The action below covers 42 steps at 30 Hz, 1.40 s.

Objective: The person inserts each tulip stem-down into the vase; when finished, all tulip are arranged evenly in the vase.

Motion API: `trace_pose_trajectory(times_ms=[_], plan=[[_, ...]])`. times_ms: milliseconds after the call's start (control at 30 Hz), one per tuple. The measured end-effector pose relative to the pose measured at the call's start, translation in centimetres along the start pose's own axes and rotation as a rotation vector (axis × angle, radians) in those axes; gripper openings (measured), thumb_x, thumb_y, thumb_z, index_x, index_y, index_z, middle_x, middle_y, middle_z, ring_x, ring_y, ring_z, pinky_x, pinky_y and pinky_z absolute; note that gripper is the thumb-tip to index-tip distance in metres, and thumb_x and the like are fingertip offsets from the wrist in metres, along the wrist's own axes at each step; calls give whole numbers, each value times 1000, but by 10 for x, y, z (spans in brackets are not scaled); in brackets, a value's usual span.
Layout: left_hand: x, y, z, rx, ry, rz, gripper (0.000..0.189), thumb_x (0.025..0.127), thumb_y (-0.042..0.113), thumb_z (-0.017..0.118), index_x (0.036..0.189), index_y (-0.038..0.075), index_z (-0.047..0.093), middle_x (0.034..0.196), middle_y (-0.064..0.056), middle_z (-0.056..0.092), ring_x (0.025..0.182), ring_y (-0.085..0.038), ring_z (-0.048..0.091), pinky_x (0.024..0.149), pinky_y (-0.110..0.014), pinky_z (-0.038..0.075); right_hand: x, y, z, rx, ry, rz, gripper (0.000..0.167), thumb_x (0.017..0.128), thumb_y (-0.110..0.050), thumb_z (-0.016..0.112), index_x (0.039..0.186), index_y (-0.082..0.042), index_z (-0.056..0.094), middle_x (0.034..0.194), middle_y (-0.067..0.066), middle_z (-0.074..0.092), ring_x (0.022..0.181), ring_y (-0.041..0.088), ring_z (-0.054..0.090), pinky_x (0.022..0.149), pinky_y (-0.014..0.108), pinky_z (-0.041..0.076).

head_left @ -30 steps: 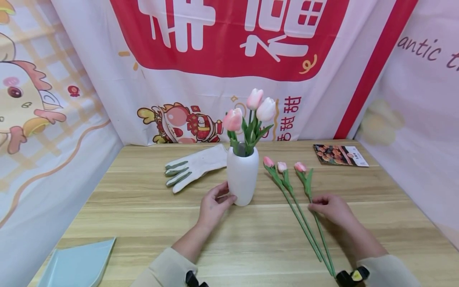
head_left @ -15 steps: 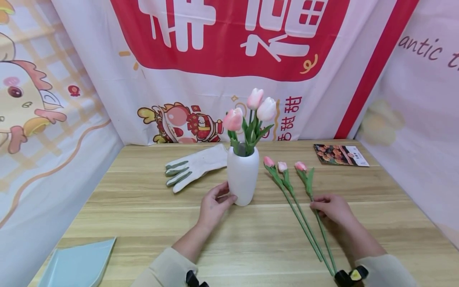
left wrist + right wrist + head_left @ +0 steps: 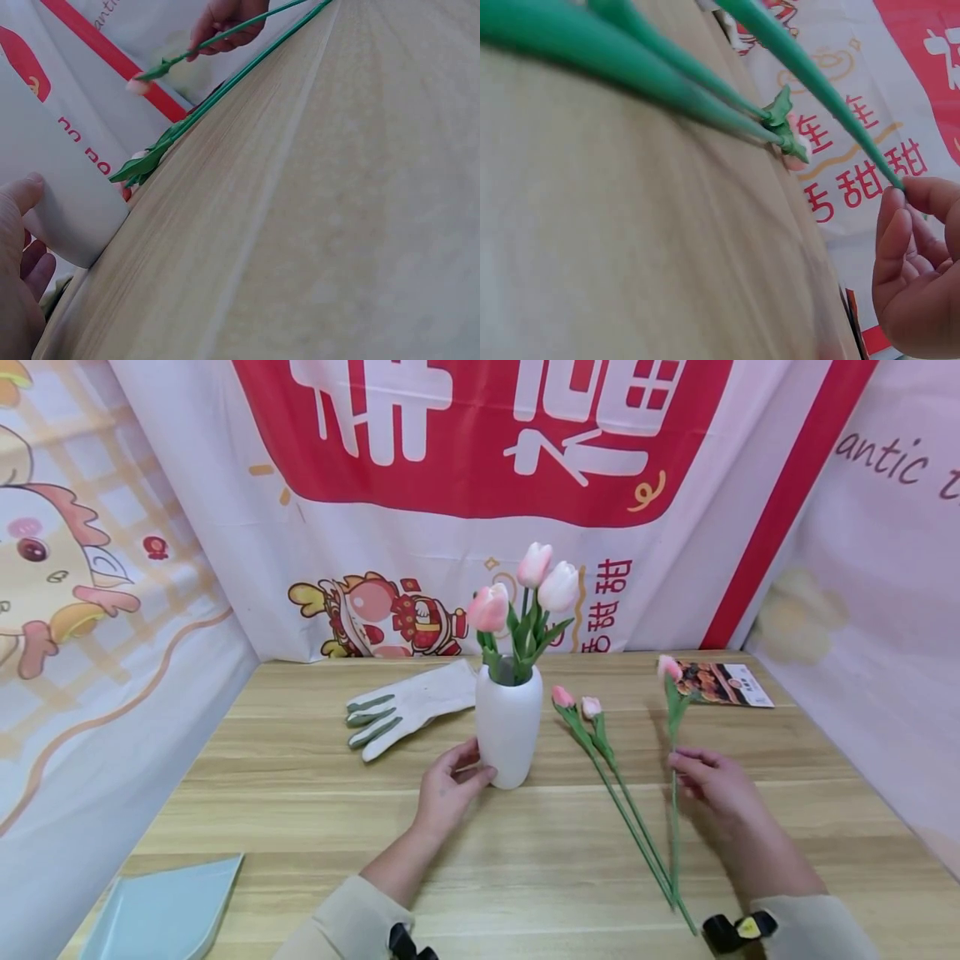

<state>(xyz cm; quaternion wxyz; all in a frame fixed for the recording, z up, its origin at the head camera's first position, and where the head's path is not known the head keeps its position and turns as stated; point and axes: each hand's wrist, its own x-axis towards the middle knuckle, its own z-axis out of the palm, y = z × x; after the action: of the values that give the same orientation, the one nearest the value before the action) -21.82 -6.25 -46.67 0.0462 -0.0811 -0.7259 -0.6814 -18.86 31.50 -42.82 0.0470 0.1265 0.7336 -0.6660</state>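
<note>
A white vase point(image 3: 508, 727) stands upright on the wooden table, with pink and white tulips point(image 3: 532, 602) in it. Low on its left side, my left hand point(image 3: 447, 787) holds the vase, thumb against the front; in the left wrist view the other fingers curl behind it. My right hand point(image 3: 718, 787) pinches the stem of a pink tulip point(image 3: 674, 714) between thumb and forefinger, and its bloom is raised off the table. Two more tulips point(image 3: 622, 793) lie side by side between the vase and that hand. In the right wrist view the held tulip's stem point(image 3: 817, 82) slants to the fingertips.
Left of the vase lies a white and green glove point(image 3: 412, 706). A card with a flower picture point(image 3: 731, 685) is at the back right, partly behind the held tulip. A light blue dustpan-like tray point(image 3: 161, 910) sits at the front left. Printed cloths hang behind and at both sides.
My right hand has lifted one tulip from the table and moved it slightly right, its bloom now higher and its stem steeper. The left hand and vase have stayed put.
</note>
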Motion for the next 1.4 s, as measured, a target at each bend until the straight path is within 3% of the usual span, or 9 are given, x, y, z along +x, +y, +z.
trace_pose_trajectory(times_ms=[167, 467, 700, 1067, 1400], plan=[[1, 0, 0, -4, -1, 11, 50, 83, 9, 78, 130, 4, 61, 129, -16, 63, 117, -32, 62, 99, -38, 56, -1, -5, 0, 240, 46, -78, 21, 96, -14, 64, 85, -31, 69, 74, -14, 65, 65, 0, 59, 56, 13, 52], [1, 0, 0, -4, -5, 8, 50, 83, 9, 77, 130, 4, 60, 129, -16, 63, 116, -32, 62, 98, -37, 56, -5, -13, 7, 485, 203, -160, 15, 92, -8, 68, 89, -23, 68, 74, -8, 70, 64, 3, 64, 57, 14, 55], [0, 2, 0, -6, -3, 7, 50, 82, 7, 78, 130, 3, 61, 129, -17, 64, 116, -32, 63, 98, -38, 57, -3, -17, 13, 624, 302, -154, 16, 92, -3, 66, 88, -18, 67, 72, -5, 70, 60, 6, 66, 55, 16, 58], [-1, 4, 2, -18, 6, 6, 51, 83, 4, 76, 131, 1, 59, 130, -19, 63, 115, -34, 63, 97, -37, 57, 0, -22, 18, 839, 396, -64, 19, 89, -3, 69, 100, -14, 57, 76, -1, 71, 64, 9, 69, 58, 19, 60], [-2, 5, 1, -6, 3, 7, 49, 82, 5, 76, 129, 1, 61, 128, -19, 64, 113, -33, 64, 94, -33, 58, 1, -36, 29, 1004, 491, -183, 29, 83, -1, 75, 103, -11, 56, 79, 3, 69, 69, 13, 68, 58, 21, 59]])
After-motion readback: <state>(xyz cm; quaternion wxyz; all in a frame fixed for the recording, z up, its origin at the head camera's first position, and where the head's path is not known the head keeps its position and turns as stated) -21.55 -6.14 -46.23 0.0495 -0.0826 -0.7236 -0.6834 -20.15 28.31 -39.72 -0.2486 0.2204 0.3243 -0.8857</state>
